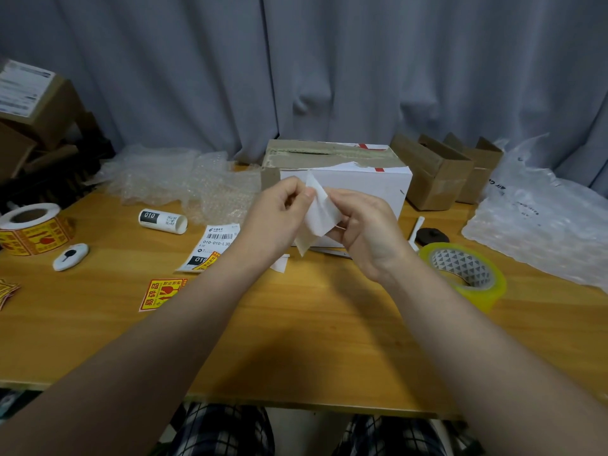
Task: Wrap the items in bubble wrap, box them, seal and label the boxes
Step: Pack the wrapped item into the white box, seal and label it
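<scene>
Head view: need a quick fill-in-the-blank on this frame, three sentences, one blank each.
1. The left hand and right hand both pinch a paper sheet whose colour is ____.
2. The white tube lying on the table is printed with the number ____.
3. The tape roll beside the right hand is coloured ____.
Missing words: white; 010; yellow.

I read "010" in white on a black band on the tube (163,221), with a QR code next to it. The shipping label (217,240) bears a barcode, "010-010-L30" and, lower down, "010" on black. The red-and-yellow sticker (162,293) says "易碎品". Print on the sticker roll (33,233), the far-left box label (23,88) and the bag (533,209) is too blurred for me to read.
</scene>
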Available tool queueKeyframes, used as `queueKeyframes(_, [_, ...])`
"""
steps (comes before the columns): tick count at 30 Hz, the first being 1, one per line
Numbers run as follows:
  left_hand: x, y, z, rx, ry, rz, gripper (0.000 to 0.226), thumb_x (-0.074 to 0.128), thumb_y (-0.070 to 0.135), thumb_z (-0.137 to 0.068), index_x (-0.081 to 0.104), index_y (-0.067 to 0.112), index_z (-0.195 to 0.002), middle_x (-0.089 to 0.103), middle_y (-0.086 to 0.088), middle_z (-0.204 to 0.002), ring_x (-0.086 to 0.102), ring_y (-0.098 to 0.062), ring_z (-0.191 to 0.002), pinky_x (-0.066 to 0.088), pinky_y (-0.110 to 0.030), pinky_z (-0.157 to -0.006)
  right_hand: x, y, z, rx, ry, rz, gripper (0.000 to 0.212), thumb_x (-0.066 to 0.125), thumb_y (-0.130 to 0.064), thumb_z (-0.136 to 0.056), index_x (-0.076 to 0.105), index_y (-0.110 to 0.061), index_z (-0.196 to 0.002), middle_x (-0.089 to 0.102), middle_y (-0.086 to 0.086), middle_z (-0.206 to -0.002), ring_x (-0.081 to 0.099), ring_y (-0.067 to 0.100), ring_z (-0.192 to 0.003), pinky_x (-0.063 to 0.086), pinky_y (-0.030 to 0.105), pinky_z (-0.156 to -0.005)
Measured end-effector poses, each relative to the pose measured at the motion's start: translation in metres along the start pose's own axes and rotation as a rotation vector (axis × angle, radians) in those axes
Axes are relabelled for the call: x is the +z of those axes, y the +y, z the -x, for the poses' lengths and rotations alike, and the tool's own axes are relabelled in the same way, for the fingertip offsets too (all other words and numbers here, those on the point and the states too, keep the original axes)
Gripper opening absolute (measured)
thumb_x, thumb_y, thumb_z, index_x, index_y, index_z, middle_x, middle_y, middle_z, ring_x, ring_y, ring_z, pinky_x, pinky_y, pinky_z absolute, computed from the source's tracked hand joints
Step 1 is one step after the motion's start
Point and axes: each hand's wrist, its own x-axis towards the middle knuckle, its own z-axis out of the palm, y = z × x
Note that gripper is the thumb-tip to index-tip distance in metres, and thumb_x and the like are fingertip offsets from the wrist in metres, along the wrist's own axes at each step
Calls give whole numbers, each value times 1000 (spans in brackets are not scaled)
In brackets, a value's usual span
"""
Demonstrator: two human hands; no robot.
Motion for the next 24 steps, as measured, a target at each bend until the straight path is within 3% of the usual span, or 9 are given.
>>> queueKeyframes(3, [3, -4, 2, 78, -14, -110, 26, 50, 18, -96, 53, 1, -77, 46, -1, -66, 41, -13, -63, 33, -28, -59, 1, -1, -1, 10, 55, 55, 28, 60, -28, -91, 72, -4, -98, 72, 11, -92, 67, 22, -89, 55, 38, -80])
queueKeyframes(5, [7, -7, 3, 133, -22, -185, 26, 50, 16, -95, 51, 5, -71, 45, 1, -64, 40, -12, -61, 31, -27, -56, 3, 2, -1, -53, 111, 223, 21, 65, -27, -90, 74, -8, -91, 72, 7, -87, 67, 18, -84, 54, 33, -74])
queueKeyframes(9, [10, -6, 7, 132, -26, -146, 33, 50, 17, -95, 47, 17, -63, 41, 6, -58, 37, -9, -57, 29, -24, -54, 5, 5, -1, -57, 183, 260, 17, 67, -23, -88, 73, -9, -83, 70, 7, -82, 64, 19, -80, 52, 34, -72])
queueKeyframes(11, [9, -5, 10, 76, -27, -46, 32, 51, 14, -95, 50, 15, -63, 42, 0, -60, 36, -7, -57, 29, -22, -54, 5, 4, 0, 2, 205, 228, 16, 68, -23, -88, 71, -11, -78, 68, 5, -76, 63, 18, -76, 51, 31, -68])
queueKeyframes(15, [10, -7, 16, -72, 34, 175, 31, 49, 12, -95, 50, -10, -73, 45, -11, -71, 42, -14, -69, 32, -26, -62, 7, 6, 1, 68, 263, 91, 18, 66, -22, -89, 68, -10, -76, 68, 5, -74, 64, 17, -69, 52, 27, -61])
queueKeyframes(20, [15, 0, 12, -98, 70, 85, 41, 51, 31, -95, 50, -7, -79, 45, -11, -72, 41, -16, -68, 33, -30, -61, 17, 15, 3, -129, 303, 327, 27, 58, -27, -95, 65, -16, -71, 60, -9, -63, 54, 5, -63, 42, 19, -58])
queueKeyframes(24, [20, 2, 4, -74, 164, 66, 38, 45, 28, -99, 54, -7, -89, 59, -26, -85, 50, -24, -70, 44, -48, -68, 24, 15, 1, -212, 378, 366, 38, 54, -24, -97, 49, -19, -59, 43, -18, -42, 39, -2, -44, 31, 11, -47])
